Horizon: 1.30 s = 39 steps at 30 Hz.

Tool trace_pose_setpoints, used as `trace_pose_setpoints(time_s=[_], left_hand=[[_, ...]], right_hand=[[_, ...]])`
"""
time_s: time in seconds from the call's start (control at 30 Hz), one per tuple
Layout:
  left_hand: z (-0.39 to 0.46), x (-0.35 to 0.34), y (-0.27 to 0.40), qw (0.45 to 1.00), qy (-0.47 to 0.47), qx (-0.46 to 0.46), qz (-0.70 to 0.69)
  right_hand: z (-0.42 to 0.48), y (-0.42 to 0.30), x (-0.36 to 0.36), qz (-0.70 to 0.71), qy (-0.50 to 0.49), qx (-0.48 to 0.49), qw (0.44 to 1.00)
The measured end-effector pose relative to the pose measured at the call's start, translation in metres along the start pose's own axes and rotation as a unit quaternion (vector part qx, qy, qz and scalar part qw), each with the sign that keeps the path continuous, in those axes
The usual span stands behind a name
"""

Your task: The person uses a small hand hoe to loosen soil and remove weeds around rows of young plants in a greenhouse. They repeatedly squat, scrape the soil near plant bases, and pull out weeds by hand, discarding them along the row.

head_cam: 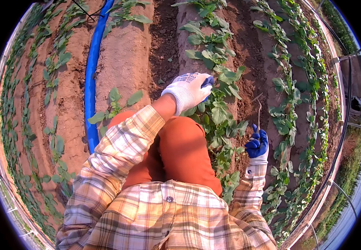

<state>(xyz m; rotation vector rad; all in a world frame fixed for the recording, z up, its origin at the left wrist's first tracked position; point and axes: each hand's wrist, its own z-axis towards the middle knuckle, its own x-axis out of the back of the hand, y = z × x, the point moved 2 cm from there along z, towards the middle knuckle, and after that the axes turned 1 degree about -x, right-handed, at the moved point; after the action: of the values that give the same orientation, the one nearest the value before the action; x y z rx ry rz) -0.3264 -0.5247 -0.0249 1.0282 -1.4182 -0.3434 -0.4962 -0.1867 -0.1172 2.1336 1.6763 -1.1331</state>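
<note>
My left hand [191,90], in a white knit glove with a blue coated palm, reaches across to a row of leafy green plants [219,112]. Its fingers curl in at the leaves, and whether they grip anything is hidden. To the right of that row, my right hand [258,144], gloved the same way, is closed around a small hand hoe [259,114]. The hoe's thin, bent shaft points away from me, with a narrow blade at its far end over the furrow soil [246,84].
A blue hose [93,62] runs lengthwise along the left bed. Smaller plants [115,106] grow near my left knee. More crop rows [286,93] stand to the right, and others [55,68] to the left. A pale frame rail [339,125] borders the right side.
</note>
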Motion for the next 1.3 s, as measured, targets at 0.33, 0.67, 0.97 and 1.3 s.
trace_pose_setpoints(time_s=[0.33, 0.67, 0.97, 1.3], left_hand=[[0.008, -0.040, -0.017, 0.892, -0.074, 0.141, -0.422], [0.004, 0.020, -0.057, 0.633, 0.127, 0.065, -0.761], [-0.003, 0.028, -0.054, 0.646, 0.140, 0.036, -0.750], [-0.007, 0.031, -0.041, 0.638, 0.104, 0.069, -0.760]], right_hand=[[-0.017, 0.155, -0.192, -0.373, -0.117, 0.069, 0.918], [0.061, 0.130, -0.104, -0.532, -0.059, -0.045, 0.844], [0.115, 0.082, -0.062, -0.777, 0.133, 0.032, 0.614], [0.115, 0.136, -0.070, -0.939, 0.135, 0.072, 0.308]])
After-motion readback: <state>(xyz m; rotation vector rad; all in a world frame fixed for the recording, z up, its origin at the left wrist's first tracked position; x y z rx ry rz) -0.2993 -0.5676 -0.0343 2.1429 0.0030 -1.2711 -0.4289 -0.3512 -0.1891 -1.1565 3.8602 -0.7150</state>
